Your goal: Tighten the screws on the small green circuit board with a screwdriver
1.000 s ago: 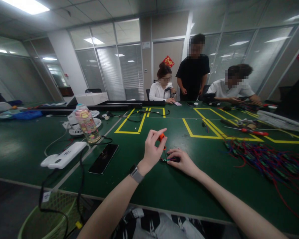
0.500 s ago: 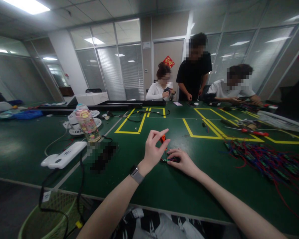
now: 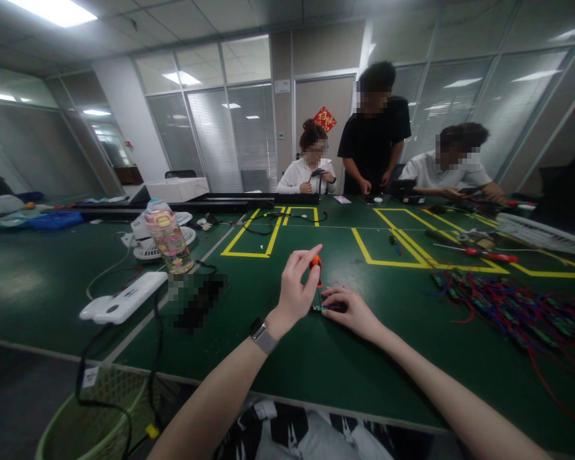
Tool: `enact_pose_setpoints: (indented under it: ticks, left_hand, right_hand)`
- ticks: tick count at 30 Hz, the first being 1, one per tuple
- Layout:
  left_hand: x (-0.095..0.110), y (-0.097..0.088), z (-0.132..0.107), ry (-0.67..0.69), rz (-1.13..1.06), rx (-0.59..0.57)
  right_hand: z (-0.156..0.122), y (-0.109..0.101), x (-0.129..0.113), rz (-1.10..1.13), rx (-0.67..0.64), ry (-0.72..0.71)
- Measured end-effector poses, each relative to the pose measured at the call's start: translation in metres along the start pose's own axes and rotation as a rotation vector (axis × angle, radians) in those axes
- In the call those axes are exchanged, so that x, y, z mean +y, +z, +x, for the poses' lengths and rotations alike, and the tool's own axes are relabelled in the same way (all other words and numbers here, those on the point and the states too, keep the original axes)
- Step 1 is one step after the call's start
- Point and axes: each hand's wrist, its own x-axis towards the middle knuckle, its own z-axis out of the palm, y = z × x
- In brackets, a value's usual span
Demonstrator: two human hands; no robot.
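Note:
My left hand point(image 3: 297, 286), with a watch on its wrist, is closed around the orange and black handle of a screwdriver point(image 3: 317, 263). The screwdriver stands nearly upright, and its thin shaft runs down to a small green circuit board point(image 3: 317, 308) on the table. With its fingers bent and closed, my right hand point(image 3: 347, 308) grips the board's right end from the side. Part of the board is hidden under those fingertips. Dark wires seem to show beneath the right hand.
Right of my hands lies a heap of wired circuit boards point(image 3: 503, 313), with a red-handled screwdriver point(image 3: 491, 255) behind it. On the left are a drink bottle point(image 3: 168, 239) and a white device point(image 3: 127, 299). A green basket point(image 3: 52, 428) stands below the table edge. Several people work across the green table point(image 3: 268, 364).
My left fingers have drawn in closer around the screwdriver handle and shifted slightly. The right hand and board have stayed put. Across the table, a seated person's hands have moved a little.

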Motion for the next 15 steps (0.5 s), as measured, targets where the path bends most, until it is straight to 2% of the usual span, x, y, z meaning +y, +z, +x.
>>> enact_pose_setpoints:
  ticks: [9,15]
  left_hand:
    - [-0.0033,0.0019,-0.0002,0.003,0.054,0.098]
    - [0.0004,0.0002,-0.0003,-0.003,-0.02,0.02]
  right_hand:
    - [0.0001,0.002,0.0034,0.003,0.009,-0.011]
    - [0.0004,0.0023,0.0044,0.008,0.016,-0.015]
